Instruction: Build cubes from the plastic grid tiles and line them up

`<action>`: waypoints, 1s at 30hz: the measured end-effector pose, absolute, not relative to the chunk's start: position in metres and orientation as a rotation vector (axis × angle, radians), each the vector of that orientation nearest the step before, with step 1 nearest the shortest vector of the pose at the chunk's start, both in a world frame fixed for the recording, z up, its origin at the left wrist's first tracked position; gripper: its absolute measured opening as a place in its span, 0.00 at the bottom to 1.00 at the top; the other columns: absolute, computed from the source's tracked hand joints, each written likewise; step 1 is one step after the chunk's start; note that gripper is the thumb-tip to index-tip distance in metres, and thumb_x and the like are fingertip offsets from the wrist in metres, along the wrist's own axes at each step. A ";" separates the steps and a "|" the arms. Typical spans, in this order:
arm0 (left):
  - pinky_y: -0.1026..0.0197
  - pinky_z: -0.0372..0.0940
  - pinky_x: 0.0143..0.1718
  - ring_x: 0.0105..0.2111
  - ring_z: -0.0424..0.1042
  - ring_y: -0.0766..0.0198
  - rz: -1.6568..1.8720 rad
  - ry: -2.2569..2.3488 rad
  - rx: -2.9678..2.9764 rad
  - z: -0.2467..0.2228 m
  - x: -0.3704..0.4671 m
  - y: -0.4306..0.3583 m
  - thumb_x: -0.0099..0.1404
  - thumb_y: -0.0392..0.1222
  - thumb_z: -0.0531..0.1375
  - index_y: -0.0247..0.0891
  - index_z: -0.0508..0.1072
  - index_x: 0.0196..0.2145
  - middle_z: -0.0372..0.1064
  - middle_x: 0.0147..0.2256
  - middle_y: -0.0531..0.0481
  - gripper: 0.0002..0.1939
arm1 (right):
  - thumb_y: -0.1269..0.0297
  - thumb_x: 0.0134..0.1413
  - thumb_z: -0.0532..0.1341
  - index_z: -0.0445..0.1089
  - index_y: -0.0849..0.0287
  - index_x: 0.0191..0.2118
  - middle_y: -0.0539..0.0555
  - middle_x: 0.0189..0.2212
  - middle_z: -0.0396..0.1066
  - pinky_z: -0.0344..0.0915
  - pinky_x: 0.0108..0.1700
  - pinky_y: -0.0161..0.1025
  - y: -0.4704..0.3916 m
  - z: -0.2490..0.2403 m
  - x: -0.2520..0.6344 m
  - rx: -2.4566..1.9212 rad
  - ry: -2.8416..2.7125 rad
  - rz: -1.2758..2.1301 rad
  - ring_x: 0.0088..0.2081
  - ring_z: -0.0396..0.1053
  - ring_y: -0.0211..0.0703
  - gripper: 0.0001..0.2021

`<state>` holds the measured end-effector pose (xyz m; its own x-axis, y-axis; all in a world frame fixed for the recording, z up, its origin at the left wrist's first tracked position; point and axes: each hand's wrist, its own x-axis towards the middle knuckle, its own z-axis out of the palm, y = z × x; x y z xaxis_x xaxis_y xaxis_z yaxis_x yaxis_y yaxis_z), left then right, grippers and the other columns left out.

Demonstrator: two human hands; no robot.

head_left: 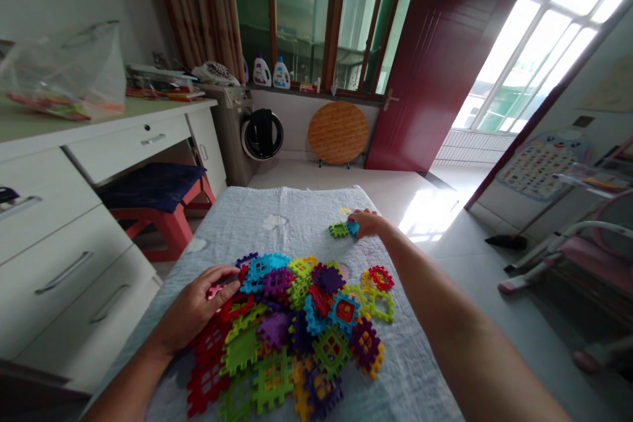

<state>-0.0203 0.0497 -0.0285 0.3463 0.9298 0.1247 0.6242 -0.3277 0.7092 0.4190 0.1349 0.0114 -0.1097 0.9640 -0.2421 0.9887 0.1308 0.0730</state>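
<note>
A heap of colourful plastic interlocking building tiles, in red, green, purple, blue and yellow, lies on the cloth-covered surface. My left hand rests at the heap's left edge, thumb and fingers apart, with reddish tiles under and between them. Farther away, my right arm reaches out over the cloth. My right hand has its fingers closed on a small blue tile, partly covered by the fingertips. Against that tile's left side lies a green tile. A red gear-edged tile sits at the heap's right.
On the left stand a white desk and a red stool with a dark cover. Behind are a washing machine, a round wooden board and a red door. A pink-seated chair stands right.
</note>
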 end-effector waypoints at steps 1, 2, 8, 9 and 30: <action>0.56 0.63 0.51 0.49 0.68 0.53 0.722 1.356 2.055 -0.028 -0.020 0.049 0.60 0.60 0.54 0.40 0.73 0.46 0.71 0.48 0.45 0.24 | 0.66 0.35 0.67 0.67 0.49 0.49 0.54 0.50 0.65 0.58 0.43 0.45 0.134 0.009 0.418 1.925 2.181 -0.145 0.49 0.60 0.57 0.28; 0.56 0.63 0.51 0.49 0.69 0.54 0.726 1.362 2.050 -0.027 -0.020 0.049 0.60 0.60 0.54 0.41 0.73 0.45 0.71 0.48 0.46 0.24 | 0.66 0.35 0.67 0.68 0.50 0.48 0.54 0.50 0.65 0.57 0.43 0.45 0.134 0.007 0.417 1.927 2.183 -0.139 0.49 0.60 0.56 0.27; 0.57 0.62 0.52 0.49 0.68 0.55 0.716 1.372 2.054 -0.027 -0.021 0.048 0.61 0.59 0.54 0.42 0.72 0.46 0.71 0.48 0.48 0.23 | 0.66 0.36 0.66 0.67 0.51 0.48 0.55 0.50 0.64 0.56 0.44 0.45 0.134 0.008 0.420 1.926 2.169 -0.147 0.49 0.59 0.55 0.27; 0.56 0.62 0.52 0.49 0.69 0.55 0.721 1.373 2.059 -0.027 -0.021 0.048 0.61 0.59 0.54 0.42 0.72 0.46 0.71 0.48 0.47 0.24 | 0.66 0.35 0.66 0.67 0.51 0.48 0.55 0.50 0.64 0.56 0.44 0.45 0.134 0.010 0.420 1.925 2.162 -0.151 0.49 0.59 0.56 0.27; 0.58 0.64 0.51 0.49 0.69 0.56 0.739 1.369 2.076 -0.026 -0.020 0.047 0.60 0.59 0.54 0.43 0.73 0.45 0.71 0.47 0.49 0.22 | 0.59 0.36 0.67 0.67 0.52 0.49 0.56 0.50 0.65 0.55 0.46 0.46 0.133 0.014 0.363 1.831 2.343 -0.198 0.50 0.58 0.57 0.28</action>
<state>-0.0197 0.0473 -0.0256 0.3331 0.9313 0.1475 0.6348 -0.3372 0.6952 0.3634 0.1327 0.0145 -0.2370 0.9492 -0.2071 0.9705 0.2411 -0.0054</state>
